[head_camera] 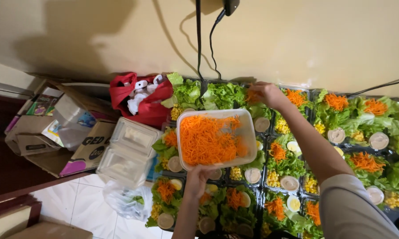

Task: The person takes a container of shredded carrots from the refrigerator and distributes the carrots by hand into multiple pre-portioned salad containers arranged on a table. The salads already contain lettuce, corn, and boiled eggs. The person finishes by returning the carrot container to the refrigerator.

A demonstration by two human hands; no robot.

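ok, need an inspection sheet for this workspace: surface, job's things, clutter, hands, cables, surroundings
Surface: white tiled floor, mostly covered by rows of black salad trays holding lettuce, corn, egg, carrot and dip cups.
Job's things: clear tub of shredded carrot, held over the trays.
Clutter: red bag of white items, stacked empty clear containers, cardboard boxes, a plastic bag.
Hands: left hand grips the tub's near edge; right hand pinches carrot shreds over a far tray.
Cables: black cables hang down the wall; another at right.
Surroundings: cream wall.
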